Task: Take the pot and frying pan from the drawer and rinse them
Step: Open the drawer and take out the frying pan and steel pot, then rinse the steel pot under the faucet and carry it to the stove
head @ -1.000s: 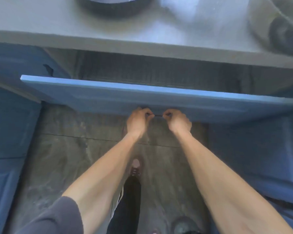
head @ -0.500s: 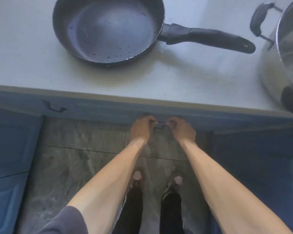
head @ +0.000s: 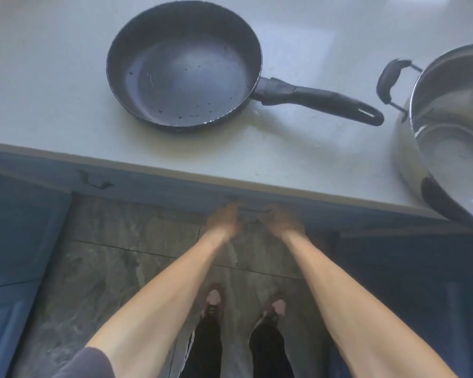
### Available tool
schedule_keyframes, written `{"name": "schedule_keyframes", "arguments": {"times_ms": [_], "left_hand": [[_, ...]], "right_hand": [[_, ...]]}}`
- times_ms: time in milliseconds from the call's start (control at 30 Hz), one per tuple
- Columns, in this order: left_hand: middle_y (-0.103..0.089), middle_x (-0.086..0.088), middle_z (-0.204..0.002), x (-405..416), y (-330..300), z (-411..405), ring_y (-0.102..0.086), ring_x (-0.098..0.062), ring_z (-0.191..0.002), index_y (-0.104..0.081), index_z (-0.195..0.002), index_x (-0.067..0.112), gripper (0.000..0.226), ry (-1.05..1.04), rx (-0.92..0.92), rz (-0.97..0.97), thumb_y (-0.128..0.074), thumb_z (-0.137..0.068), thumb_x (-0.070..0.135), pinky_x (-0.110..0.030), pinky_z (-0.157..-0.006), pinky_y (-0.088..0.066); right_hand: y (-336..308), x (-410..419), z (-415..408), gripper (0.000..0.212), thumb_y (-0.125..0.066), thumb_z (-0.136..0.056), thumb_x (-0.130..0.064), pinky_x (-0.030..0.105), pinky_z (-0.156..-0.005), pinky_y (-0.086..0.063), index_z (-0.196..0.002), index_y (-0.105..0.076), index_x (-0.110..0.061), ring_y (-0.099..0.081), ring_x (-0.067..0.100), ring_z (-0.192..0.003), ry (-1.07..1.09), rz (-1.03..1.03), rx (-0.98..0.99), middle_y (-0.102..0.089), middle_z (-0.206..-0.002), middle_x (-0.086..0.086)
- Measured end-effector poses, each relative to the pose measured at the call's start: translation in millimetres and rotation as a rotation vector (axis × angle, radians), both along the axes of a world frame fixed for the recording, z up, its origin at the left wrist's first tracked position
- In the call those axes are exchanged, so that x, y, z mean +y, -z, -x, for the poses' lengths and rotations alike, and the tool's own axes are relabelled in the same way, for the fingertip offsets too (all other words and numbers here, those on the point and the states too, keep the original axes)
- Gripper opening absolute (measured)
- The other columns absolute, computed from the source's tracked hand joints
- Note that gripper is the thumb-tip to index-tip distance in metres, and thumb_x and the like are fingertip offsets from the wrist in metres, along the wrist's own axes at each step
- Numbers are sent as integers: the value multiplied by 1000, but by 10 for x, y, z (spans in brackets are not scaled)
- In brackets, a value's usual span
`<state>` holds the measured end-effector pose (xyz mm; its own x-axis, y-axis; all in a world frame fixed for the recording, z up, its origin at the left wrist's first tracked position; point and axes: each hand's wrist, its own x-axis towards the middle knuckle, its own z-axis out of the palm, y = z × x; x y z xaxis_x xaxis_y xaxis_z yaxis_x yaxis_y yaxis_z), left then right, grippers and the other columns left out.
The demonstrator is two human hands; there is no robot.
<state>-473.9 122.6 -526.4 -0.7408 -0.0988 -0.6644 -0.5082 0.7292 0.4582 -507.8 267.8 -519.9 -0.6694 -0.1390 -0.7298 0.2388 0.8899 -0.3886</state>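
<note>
- The round black non-stick frying pan point(head: 183, 66) lies flat on the pale grey desk point(head: 38, 77), its long black handle point(head: 320, 100) pointing to the person's right. Water beads dot its inner face, so it looks already rinsed and set down to drain.
- The large stainless-steel pot point(head: 451, 132) stands at the right edge of the view, partly cut off. Its black side handle point(head: 391, 77) faces the pan, well apart from the pan's handle tip. Its inside gleams, perhaps wet — the blur makes that uncertain.
- The blue drawer front point(head: 159, 190) sits flush under the desk edge, so the drawer reads as closed. With both vessels out, nothing more is needed from it.
- The left hand point(head: 224, 219) and right hand point(head: 283, 221) are low, side by side at the dark metal drawer pull point(head: 253, 212), one at each end of it. Motion blur smears both. Whether their fingers curl on the pull or have let go — that cannot be told.
- Two hands on one central pull would keep a wide drawer running square on its rails; that is the likely reason for the paired placement.
- Judged from this layout, the task is at or near its end.
- The person's shoes point(head: 215, 298) stand on grey stone-patterned floor tiles point(head: 107, 268), squarely before the drawer.
</note>
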Motion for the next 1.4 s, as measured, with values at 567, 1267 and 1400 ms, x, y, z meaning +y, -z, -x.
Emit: {"name": "schedule_keyframes", "arguments": {"times_ms": [567, 1267, 1400], "left_hand": [[-68, 30, -85, -670, -3800, 24, -62, 10, -81, -64, -83, 51, 13, 105, 618, -130, -52, -78, 52, -25, -81, -53], [-55, 9, -133, -173, -5907, 262, -54, -16, -119, -50, -128, 33, 41, 348, 1199, 99, -41, -93, 52, -35, -90, -42], [-61, 14, -126, 332, -5490, 442, -63, -17, -106, -53, -125, 34, 38, 454, 1078, 25, -43, -92, 51, -34, -89, -45]], "right_hand": [[-3859, 296, -98, 13, -56, -89, -27, 8, -67, -43, -90, -65, -36, -60, -8, -70, -15, 387, 447, -67, -70, -23], [-5890, 1086, -373, 27, -58, -89, -25, 20, -84, -41, -116, -63, -24, -58, 7, -102, 283, 265, 1328, -64, -116, -6], [-5516, 1597, -543, 27, -58, -89, -24, 24, -81, -42, -114, -64, -20, -59, 14, -97, 431, 143, 1247, -65, -112, 0]]}}
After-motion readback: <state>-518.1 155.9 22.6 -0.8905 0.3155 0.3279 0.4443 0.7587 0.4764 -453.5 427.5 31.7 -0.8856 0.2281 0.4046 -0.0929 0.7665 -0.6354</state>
